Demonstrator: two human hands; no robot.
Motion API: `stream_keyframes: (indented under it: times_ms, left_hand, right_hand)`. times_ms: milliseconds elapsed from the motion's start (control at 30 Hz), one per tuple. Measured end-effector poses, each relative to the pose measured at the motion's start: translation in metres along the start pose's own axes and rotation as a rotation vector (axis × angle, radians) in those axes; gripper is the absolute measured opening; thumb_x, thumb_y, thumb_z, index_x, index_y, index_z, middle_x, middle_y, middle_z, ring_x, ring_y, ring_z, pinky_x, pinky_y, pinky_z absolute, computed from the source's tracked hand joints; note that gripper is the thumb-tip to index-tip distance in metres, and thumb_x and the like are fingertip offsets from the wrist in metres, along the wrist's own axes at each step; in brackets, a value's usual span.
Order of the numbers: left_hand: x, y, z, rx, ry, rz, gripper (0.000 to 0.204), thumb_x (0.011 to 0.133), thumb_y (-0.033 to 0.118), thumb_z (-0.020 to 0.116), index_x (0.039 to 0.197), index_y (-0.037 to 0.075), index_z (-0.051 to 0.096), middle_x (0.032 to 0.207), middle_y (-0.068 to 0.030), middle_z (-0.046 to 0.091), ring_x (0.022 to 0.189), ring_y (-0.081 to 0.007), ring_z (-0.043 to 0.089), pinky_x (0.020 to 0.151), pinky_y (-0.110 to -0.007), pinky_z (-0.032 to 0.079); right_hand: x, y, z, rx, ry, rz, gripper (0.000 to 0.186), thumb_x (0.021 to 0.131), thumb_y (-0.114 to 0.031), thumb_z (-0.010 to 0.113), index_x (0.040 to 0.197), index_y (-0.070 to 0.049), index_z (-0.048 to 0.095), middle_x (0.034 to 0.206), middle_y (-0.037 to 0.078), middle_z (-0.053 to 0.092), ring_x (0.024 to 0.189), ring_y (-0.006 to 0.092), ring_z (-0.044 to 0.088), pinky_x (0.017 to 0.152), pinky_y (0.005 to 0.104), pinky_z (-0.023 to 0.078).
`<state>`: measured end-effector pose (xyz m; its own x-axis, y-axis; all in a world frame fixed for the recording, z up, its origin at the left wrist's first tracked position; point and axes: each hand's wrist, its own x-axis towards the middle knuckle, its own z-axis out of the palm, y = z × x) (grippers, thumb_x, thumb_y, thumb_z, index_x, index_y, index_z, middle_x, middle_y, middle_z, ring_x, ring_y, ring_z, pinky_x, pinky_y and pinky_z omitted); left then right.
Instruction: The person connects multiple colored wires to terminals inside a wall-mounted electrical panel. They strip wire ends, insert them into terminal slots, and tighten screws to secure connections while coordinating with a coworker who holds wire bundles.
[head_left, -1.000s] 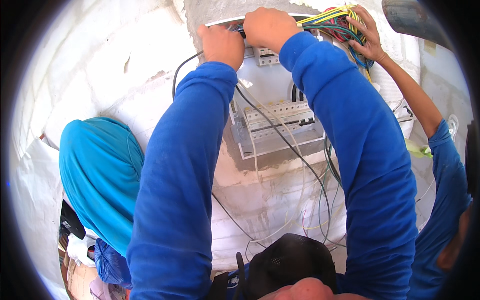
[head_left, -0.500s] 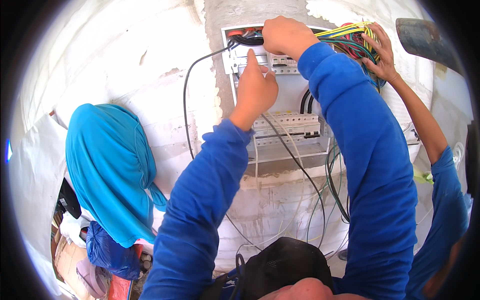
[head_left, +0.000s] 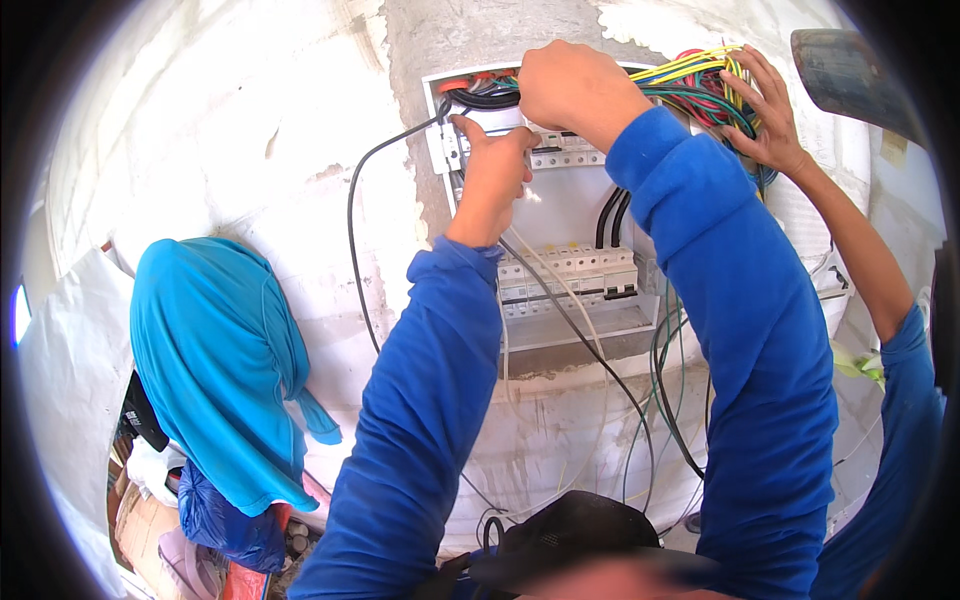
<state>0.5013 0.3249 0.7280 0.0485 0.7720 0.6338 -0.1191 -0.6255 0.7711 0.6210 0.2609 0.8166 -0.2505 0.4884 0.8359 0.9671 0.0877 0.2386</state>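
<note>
Cables gripped at the upper edge of an open wall box

Black cables are bunched along the upper edge of a white electrical box, near its upper-left corner. They are covered at one end by the right hand, which is closed into a fist and appears to be clamped on them, though its fingertips are hidden. The bunch is probably gripped so that it is kept gathered. The left hand is half open near the box's left edge, thumb and forefinger spread; nothing is seen held, and whether the box is touched cannot be told.

Beyond the upper-right corner, a multicoloured wire bundle is held by a co-worker's hand, apparently so that the loose strands are kept aside.

The cables are smooth, thick and bent in curves; the bundle is made of thinner, glossy strands in yellow, green and red. An orange ring is set at the upper-left corner. Two blocky breaker rows, an upper row and a lower row, are mounted inside the box. Rough, patchy plaster is shown by the wall, before which a turquoise cloth is draped in soft folds.
</note>
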Motion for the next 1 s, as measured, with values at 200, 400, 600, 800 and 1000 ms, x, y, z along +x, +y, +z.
stream_keyframes:
  times_ms: [200,400,600,800,1000]
  left_hand:
    - [0.021,0.006,0.002,-0.150,-0.001,-0.142,0.072,0.089,0.016,0.064,0.146,-0.004,0.026,0.095,-0.0080,0.061,0.073,-0.0165,0.053,0.064,-0.037,0.047]
    - [0.019,-0.002,0.009,-0.243,0.070,0.003,0.073,0.084,0.009,0.072,0.138,-0.006,0.025,0.090,-0.0072,0.062,0.074,-0.0136,0.052,0.063,-0.033,0.045]
    - [0.024,0.006,0.011,-0.299,0.101,0.029,0.090,0.082,0.009,0.078,0.145,-0.013,0.018,0.085,-0.0063,0.061,0.071,-0.0122,0.051,0.059,-0.031,0.043]
    - [0.021,0.008,0.016,-0.196,0.166,0.044,0.102,0.085,0.020,0.074,0.152,-0.018,0.008,0.084,-0.0078,0.057,0.062,-0.0135,0.048,0.052,-0.031,0.039]
    - [0.021,0.012,0.007,-0.034,0.114,0.000,0.102,0.087,0.026,0.071,0.153,-0.020,0.008,0.085,-0.0101,0.054,0.060,-0.0134,0.047,0.048,-0.032,0.037]
  right_hand:
    - [0.002,0.003,0.008,-0.017,-0.025,0.018,0.026,0.079,-0.016,0.074,0.099,-0.002,0.082,0.097,0.024,0.078,0.090,0.0405,0.078,0.079,0.0477,0.063]
    - [0.000,0.003,0.009,-0.037,0.011,0.014,0.023,0.079,-0.015,0.073,0.095,-0.001,0.081,0.091,0.026,0.077,0.086,0.0423,0.078,0.077,0.0500,0.063]
    - [-0.002,0.000,0.006,-0.100,-0.028,-0.014,0.029,0.085,-0.021,0.073,0.107,-0.003,0.082,0.104,0.021,0.079,0.098,0.0376,0.079,0.084,0.0465,0.063]
    - [-0.002,-0.004,0.012,-0.108,-0.016,0.003,0.028,0.088,-0.020,0.070,0.108,-0.004,0.083,0.106,0.019,0.080,0.099,0.0360,0.079,0.085,0.0467,0.063]
    - [-0.005,-0.004,0.019,-0.097,0.059,-0.058,0.025,0.087,-0.017,0.071,0.102,0.001,0.080,0.100,0.023,0.078,0.095,0.0412,0.078,0.081,0.0496,0.063]
